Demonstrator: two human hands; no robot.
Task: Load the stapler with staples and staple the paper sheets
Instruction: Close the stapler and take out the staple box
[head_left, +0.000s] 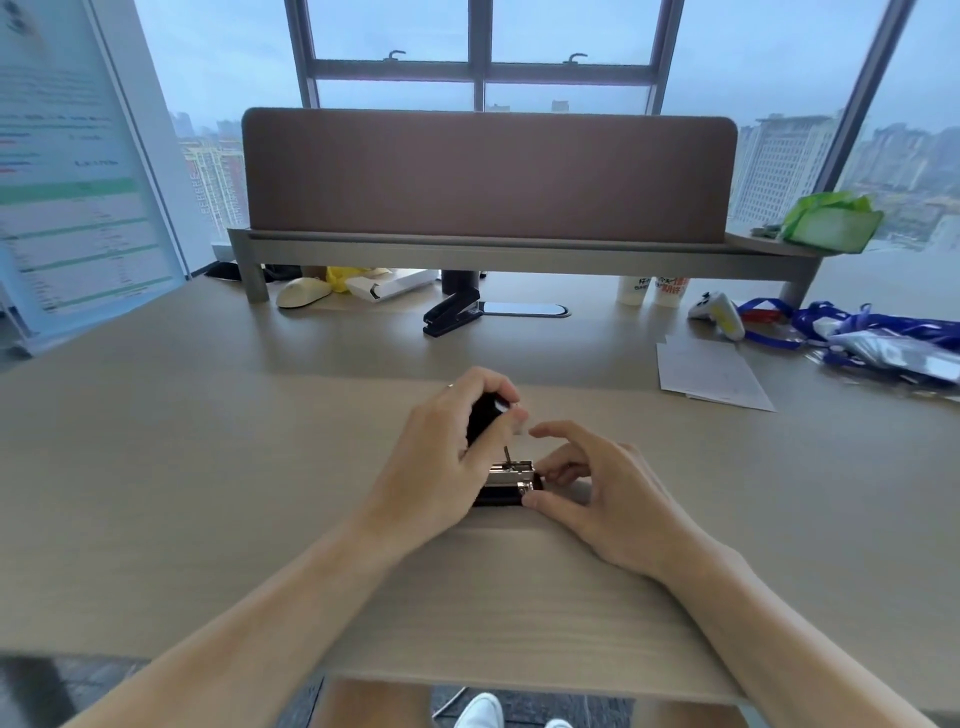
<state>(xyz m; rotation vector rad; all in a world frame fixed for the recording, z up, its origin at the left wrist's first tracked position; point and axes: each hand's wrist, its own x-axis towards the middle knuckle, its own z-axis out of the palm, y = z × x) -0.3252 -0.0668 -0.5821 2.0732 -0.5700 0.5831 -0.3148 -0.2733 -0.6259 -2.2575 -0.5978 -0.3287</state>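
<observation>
The left hand (447, 457) comes in from the lower left with its forearm angled up across the worktop (208, 467); its fingers are curled tight around the raised black top of a small stapler (506, 480), holding that lid swung up and back. The right hand (597, 488) reaches in from the lower right, palm down and half open, with the thumb pressed against the near end of the stapler's black base and the fingertips touching the end of the exposed metal staple channel; whether it pinches a strip of staples there cannot be made out. The stapler itself sits on the worktop in the middle, just ahead of the near edge, between the two hands. Well apart to the right, a few paper sheets (711, 376) lie flat on the worktop. Farther back, near a raised shelf (519, 254) topped by a brown divider panel (488, 176), rests a larger black stapler (452, 312), closed and untouched. A pale computer mouse (303, 292) lies to its left, under the shelf, and two cups (653, 290) stand to its right. A white game controller (719, 313) and blue bags (862, 332) sit at the far right.
</observation>
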